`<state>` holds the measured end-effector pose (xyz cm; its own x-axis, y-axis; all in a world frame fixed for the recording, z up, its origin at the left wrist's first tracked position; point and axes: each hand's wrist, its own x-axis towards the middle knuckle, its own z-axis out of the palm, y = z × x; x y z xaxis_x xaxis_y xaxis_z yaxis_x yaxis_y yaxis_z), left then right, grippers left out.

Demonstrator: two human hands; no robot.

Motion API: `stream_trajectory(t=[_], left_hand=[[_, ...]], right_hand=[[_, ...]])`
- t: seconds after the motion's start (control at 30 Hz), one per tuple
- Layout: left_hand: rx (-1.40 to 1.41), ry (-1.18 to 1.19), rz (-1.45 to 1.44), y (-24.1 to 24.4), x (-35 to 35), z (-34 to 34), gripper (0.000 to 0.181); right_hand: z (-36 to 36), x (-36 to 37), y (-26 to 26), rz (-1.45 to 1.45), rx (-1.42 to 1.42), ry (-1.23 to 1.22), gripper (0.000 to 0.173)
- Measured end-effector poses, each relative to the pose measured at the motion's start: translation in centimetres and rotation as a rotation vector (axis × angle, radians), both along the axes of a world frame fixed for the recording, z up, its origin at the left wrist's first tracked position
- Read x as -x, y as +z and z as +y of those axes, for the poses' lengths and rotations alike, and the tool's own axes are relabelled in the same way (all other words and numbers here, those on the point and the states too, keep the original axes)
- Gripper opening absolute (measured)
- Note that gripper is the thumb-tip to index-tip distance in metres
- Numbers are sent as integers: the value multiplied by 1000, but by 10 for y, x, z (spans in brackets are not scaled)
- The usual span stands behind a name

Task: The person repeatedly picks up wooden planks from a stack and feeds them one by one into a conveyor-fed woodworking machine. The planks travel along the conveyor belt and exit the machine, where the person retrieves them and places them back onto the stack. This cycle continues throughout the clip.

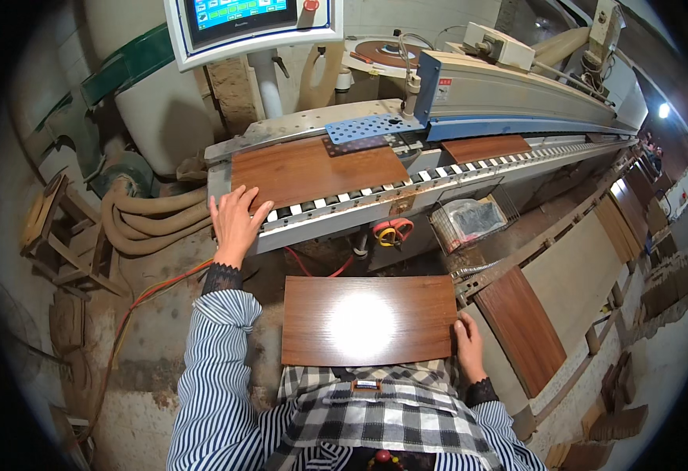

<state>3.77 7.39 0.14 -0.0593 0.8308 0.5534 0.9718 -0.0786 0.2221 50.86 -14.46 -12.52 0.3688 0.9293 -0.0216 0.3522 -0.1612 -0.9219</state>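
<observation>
My left hand [235,224] rests with fingers spread on the near left corner of a brown wood-grain board [314,171]. This board lies flat on the infeed end of an edge-banding machine, partly under a blue perforated guard plate [373,128]. In my right hand [468,347] is the right edge of a second wood-grain board [320,321], held level in front of my waist; a bright glare covers its middle. Further along the machine's roller track [367,191], a third board [485,148] sits beneath the blue-edged pressure beam [514,88].
A control panel with a lit screen [241,15] stands at the back left. Ribbed hoses [155,221] and a wooden stool [67,235] are left. To the right, a conveyor belt [573,271] carries another board [523,329]. A wire basket [473,218] hangs below the track.
</observation>
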Motion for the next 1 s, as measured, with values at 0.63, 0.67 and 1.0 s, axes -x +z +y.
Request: stream_trajectory(t=[0.63, 0.67, 1.0], left_hand=[[218, 64, -151, -1, 9, 5, 78], [222, 66, -150, 0, 8, 5, 77], [203, 57, -141, -3, 9, 6, 76]], right_hand=[[-13, 6, -15, -209, -4, -295, 35], [-12, 5, -16, -205, -8, -300, 36], [-9, 1, 36, 745, 211, -72, 25]])
